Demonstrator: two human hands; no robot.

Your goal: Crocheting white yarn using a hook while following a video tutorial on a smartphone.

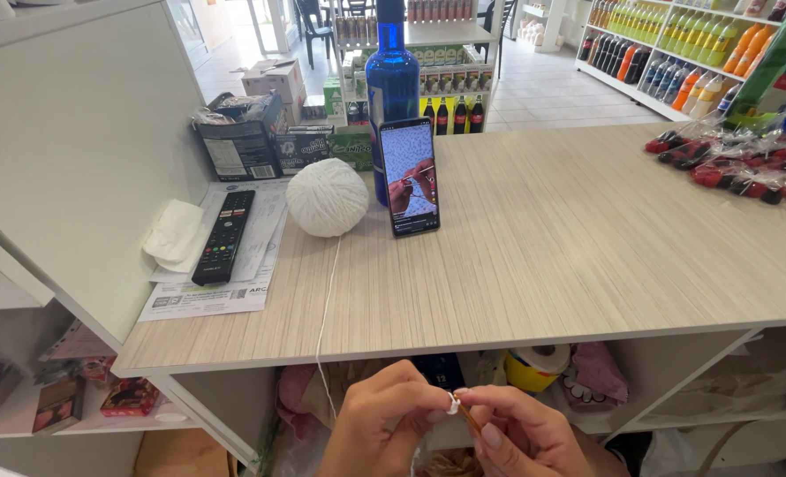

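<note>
My left hand (384, 424) and my right hand (517, 435) meet below the counter's front edge. Between their fingertips is a small white loop of yarn (454, 403) on a thin orange-brown crochet hook (469, 416), which my right hand grips. My left hand pinches the yarn at the loop. A white strand (325, 309) runs from my left hand up over the counter edge to a white yarn ball (327, 196). A phone (409, 177) leans upright against a blue bottle (392, 79), its screen showing hands crocheting.
A black remote (224, 236) lies on papers (207, 296) at the counter's left, beside a white cloth (174, 234). Wrapped red sweets (737, 168) are at the far right. Boxes (252, 141) stand behind the yarn. Shelves under the wooden counter (587, 247) hold tape and fabric.
</note>
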